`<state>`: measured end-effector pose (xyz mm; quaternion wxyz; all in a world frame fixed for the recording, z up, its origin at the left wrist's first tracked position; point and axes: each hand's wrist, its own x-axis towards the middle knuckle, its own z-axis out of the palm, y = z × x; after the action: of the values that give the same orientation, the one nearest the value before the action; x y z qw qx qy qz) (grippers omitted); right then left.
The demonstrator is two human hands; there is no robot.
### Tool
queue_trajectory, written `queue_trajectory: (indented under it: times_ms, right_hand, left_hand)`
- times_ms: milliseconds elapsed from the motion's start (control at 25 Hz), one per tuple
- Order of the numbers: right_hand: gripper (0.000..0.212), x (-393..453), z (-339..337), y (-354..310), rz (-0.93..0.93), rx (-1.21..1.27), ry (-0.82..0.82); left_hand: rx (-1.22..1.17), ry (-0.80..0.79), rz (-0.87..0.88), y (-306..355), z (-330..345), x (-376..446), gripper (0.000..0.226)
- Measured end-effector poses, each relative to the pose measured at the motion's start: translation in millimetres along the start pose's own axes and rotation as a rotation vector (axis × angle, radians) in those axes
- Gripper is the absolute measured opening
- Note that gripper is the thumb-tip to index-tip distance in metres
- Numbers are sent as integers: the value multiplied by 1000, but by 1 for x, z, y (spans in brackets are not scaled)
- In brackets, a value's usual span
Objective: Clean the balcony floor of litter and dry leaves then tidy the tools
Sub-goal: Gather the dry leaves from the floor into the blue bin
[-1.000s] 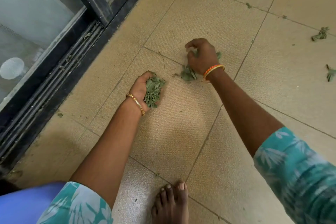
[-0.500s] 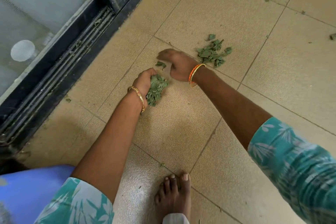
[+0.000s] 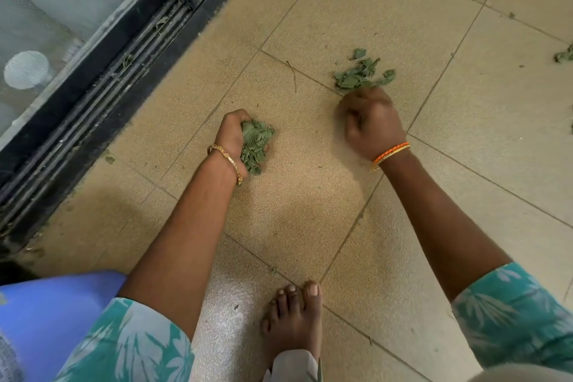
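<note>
Along the upper left of the frame the sliding-door track (image 3: 130,71) already has bits of leaf lodged in its grooves, and any crumbs knocked that way would be awkward to get out. Just left of centre the left hand (image 3: 231,139) cups a full bunch of leaves (image 3: 254,146), fingers curled round it with the palm side open towards the tile floor (image 3: 304,195); it looks near capacity, so adding more could spill pieces back down. Right of centre the right hand (image 3: 370,124) is blurred, fingers curled, its fingertips at the near edge of a loose leaf pile (image 3: 362,74); whether it pinches anything I cannot tell. A hasty grab could scatter these dry bits. More scraps (image 3: 562,56) lie at the far right edge.
</note>
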<state>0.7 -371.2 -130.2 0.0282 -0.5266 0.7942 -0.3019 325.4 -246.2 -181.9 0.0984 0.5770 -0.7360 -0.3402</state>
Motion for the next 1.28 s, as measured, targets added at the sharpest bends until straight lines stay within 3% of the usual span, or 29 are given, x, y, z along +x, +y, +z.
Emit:
queue_trajectory:
  times_ms: [40, 80, 200, 240, 360, 520, 600, 760, 1040, 1280]
  right_hand:
    - [28, 1, -5, 4, 82, 31, 46]
    - [29, 4, -8, 9, 160, 60, 74]
    - [49, 20, -18, 25, 352, 122, -8]
    - [56, 27, -23, 29, 413, 119, -94]
    - [85, 40, -33, 33, 543, -40, -350]
    - [98, 23, -27, 13, 563, -213, -389]
    - [85, 6, -18, 7, 518, -211, -301]
    - [34, -10, 0, 3, 383, -127, -126]
    - [22, -15, -22, -5, 444, 145, 119]
    - [15, -20, -30, -38, 446, 291, -128]
  left_hand:
    - [-235, -154, -105, 9, 6, 65, 30]
    - [-377, -167, -211, 23, 0, 102, 30]
    - [-881, -641, -753, 104, -52, 235, 35]
    - [-857, -550, -725, 130, -56, 253, 39]
    - [-1109, -623, -690, 174, -68, 262, 36]
    - [-1160, -618, -702, 166, -57, 243, 32]
    - [-1119, -612, -719, 169, -60, 251, 31]
    - [-1073, -663, -684, 173, -60, 241, 32]
    - [-1004, -721, -634, 181, -53, 236, 42]
    - [-1019, -801, -561, 183, -47, 232, 29]
